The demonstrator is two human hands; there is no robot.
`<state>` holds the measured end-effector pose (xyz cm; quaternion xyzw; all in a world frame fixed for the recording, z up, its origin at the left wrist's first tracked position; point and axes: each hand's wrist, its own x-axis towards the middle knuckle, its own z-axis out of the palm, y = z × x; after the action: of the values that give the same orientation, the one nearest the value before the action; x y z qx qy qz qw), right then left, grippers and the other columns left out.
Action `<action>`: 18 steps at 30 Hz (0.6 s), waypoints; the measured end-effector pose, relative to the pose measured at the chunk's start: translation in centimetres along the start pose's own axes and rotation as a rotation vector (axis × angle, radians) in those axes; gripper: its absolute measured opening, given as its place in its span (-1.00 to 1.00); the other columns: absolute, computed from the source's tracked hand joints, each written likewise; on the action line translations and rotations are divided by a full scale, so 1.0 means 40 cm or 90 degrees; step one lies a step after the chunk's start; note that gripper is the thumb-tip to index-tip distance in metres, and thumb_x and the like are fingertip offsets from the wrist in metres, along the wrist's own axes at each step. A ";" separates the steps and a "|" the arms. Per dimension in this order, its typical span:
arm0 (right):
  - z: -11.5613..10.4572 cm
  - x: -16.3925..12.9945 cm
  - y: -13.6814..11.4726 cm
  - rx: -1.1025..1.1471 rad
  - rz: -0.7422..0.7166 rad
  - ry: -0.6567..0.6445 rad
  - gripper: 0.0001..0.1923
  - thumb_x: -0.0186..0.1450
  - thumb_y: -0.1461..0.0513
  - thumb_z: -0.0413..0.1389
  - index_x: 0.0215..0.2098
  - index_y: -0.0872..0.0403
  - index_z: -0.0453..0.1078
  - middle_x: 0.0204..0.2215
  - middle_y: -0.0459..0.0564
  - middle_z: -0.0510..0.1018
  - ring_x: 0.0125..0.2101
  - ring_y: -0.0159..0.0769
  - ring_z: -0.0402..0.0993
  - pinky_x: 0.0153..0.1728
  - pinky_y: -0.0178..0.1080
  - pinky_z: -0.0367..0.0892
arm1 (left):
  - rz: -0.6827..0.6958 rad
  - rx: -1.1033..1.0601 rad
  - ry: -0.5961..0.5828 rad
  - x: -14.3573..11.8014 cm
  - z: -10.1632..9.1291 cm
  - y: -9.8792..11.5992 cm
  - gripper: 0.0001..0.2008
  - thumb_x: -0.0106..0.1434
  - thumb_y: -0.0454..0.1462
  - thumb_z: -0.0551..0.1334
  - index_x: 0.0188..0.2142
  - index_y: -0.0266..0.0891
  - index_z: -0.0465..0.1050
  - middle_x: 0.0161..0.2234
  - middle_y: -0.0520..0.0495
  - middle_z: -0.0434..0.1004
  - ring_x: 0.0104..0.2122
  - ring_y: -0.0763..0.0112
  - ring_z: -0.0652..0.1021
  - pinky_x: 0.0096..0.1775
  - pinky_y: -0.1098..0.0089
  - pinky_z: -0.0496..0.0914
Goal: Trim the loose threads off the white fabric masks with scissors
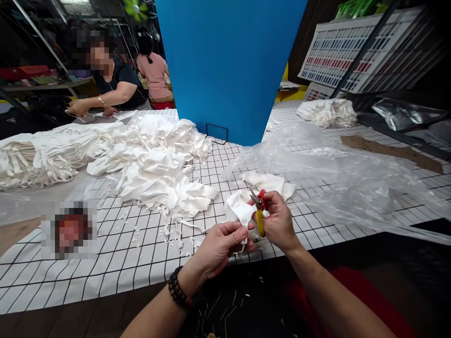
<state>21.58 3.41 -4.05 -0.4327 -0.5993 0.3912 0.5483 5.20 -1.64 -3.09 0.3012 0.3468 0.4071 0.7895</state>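
My left hand (pixel 225 244), with a dark beaded bracelet on its wrist, pinches the narrow end of a white cloth piece (pixel 240 206) near the table's front edge. In my right hand (pixel 282 223) is a pair of small scissors (pixel 260 211) with red and yellow handles. Their short blades point up and to the left, above the cloth. Part of the cloth is hidden behind my fingers. Just beyond lies another white cloth piece (pixel 269 182). A loose heap of white cloth pieces (pixel 158 164) spreads to the left, with small white scraps in front.
Stacked white cloth pieces (pixel 45 150) lie far left. Clear plastic sheeting (pixel 327 164) covers much of the right side. A tall blue panel (pixel 229 65) stands at the back. A co-worker (pixel 116 84) sits at the table's left, and another person (pixel 155 75) sits behind.
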 end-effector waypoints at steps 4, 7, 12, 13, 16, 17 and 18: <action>-0.007 0.002 -0.002 0.005 -0.008 -0.001 -0.62 0.03 0.39 0.22 -0.24 -0.04 0.27 -0.33 -0.12 0.45 -0.36 -0.31 0.38 -0.38 -0.31 0.31 | 0.080 0.092 0.038 0.002 -0.002 -0.003 -0.72 0.19 -0.10 0.33 -0.25 -0.29 0.55 -0.45 -0.04 0.49 -0.42 0.43 0.50 -0.24 0.38 0.38; -0.015 0.000 0.003 0.025 0.000 0.006 -0.62 0.03 0.36 0.27 -0.25 -0.03 0.27 -0.36 -0.13 0.43 -0.38 -0.31 0.37 -0.38 -0.31 0.32 | 0.259 0.297 0.133 0.001 -0.008 0.003 -0.76 0.24 -0.10 0.28 -0.30 -0.24 0.55 -0.32 -0.08 0.47 -0.30 0.37 0.48 -0.22 0.39 0.37; -0.012 -0.026 0.031 0.000 0.040 -0.021 -0.63 0.04 0.32 0.30 -0.25 -0.02 0.28 -0.38 -0.13 0.42 -0.43 -0.35 0.31 -0.44 -0.34 0.29 | 0.385 0.373 0.205 0.009 -0.022 0.016 -0.80 0.27 -0.17 0.26 -0.40 -0.24 0.55 0.08 -0.19 0.32 0.04 0.18 0.37 -0.11 0.36 0.35; -0.011 -0.032 0.036 -0.012 0.047 -0.039 -0.65 0.05 0.31 0.30 -0.26 -0.01 0.28 -0.38 -0.12 0.42 -0.44 -0.36 0.29 -0.45 -0.34 0.28 | 0.362 0.337 0.177 0.013 -0.024 0.015 -0.77 0.27 -0.17 0.25 -0.43 -0.26 0.53 0.11 -0.20 0.32 0.00 0.19 0.39 -0.17 0.38 0.37; -0.020 -0.043 0.044 -0.021 0.092 -0.120 -0.69 0.10 0.24 0.30 -0.30 0.00 0.25 -0.38 -0.12 0.44 -0.45 -0.37 0.31 -0.42 -0.33 0.28 | 0.282 0.205 0.091 0.029 -0.030 0.001 -0.76 0.27 -0.14 0.25 -0.38 -0.29 0.52 -0.11 -0.20 0.51 -0.33 0.38 0.45 -0.35 0.43 0.34; -0.030 -0.044 0.042 -0.011 0.114 -0.149 -0.68 0.10 0.22 0.31 -0.31 0.01 0.24 -0.37 -0.12 0.45 -0.43 -0.36 0.33 -0.40 -0.32 0.29 | 0.266 0.169 0.082 0.033 -0.032 -0.005 -0.76 0.26 -0.13 0.26 -0.34 -0.28 0.51 -0.24 -0.14 0.53 -0.41 0.44 0.43 -0.38 0.44 0.33; -0.044 -0.043 0.037 -0.002 0.134 -0.173 -0.67 0.10 0.21 0.31 -0.31 0.01 0.23 -0.35 -0.11 0.46 -0.40 -0.35 0.35 -0.37 -0.31 0.30 | 0.258 0.145 0.082 0.036 -0.034 -0.010 -0.77 0.25 -0.12 0.27 -0.31 -0.28 0.50 -0.34 -0.08 0.51 -0.45 0.47 0.41 -0.37 0.45 0.33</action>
<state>23.51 2.25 -5.82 -0.4373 -0.6199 0.5002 0.4174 4.93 -0.33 -4.61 0.4254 0.3723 0.5339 0.6288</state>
